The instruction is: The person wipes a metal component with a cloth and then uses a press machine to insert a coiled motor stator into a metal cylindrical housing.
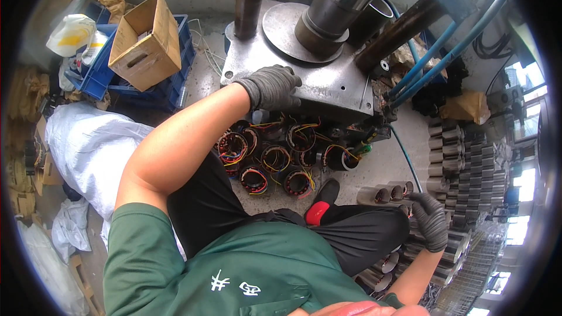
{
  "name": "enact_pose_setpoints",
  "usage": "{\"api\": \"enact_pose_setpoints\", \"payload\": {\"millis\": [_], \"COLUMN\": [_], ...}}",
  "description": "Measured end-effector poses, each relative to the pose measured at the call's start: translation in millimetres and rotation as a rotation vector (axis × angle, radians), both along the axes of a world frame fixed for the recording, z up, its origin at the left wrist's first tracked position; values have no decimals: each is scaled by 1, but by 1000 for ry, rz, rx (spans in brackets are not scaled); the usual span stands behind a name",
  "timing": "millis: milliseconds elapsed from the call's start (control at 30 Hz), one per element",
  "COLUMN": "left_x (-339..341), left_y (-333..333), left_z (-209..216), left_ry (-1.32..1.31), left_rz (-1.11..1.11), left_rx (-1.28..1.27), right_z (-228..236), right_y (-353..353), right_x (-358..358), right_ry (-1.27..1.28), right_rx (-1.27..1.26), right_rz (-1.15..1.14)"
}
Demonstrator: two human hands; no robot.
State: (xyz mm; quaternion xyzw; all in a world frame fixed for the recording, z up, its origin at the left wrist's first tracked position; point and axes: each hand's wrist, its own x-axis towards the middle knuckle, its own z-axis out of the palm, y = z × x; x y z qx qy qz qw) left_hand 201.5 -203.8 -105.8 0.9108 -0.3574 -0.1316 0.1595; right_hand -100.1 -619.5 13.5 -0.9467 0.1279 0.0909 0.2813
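My left hand, in a grey knit glove, lies flat on the steel base plate of a press, fingers spread, holding nothing. The press's thick shiny column rises just right of it. Below the plate's front edge, several wound motor stators with coloured wires lie on the floor. My right hand, also gloved, reaches down to the right and rests on a stack of grey metal cylinder housings; its fingers curl over one of them.
An open cardboard box sits in blue plastic crates at the upper left. A white sack lies on the left. Blue hoses run down from the press on the right. My foot in a red-and-black shoe is by the stators.
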Motion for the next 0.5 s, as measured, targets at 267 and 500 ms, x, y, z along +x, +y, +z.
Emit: {"api": "enact_pose_setpoints", "payload": {"millis": [267, 500], "left_x": [-1, -3], "left_y": [-1, 3], "left_z": [5, 8], "left_ry": [45, 15], "left_rz": [21, 18], "left_rx": [44, -10], "right_z": [-4, -6], "right_y": [-18, -10], "right_x": [-1, 3], "right_ry": [42, -12], "right_rx": [-156, -81], "right_rz": [312, 236]}}
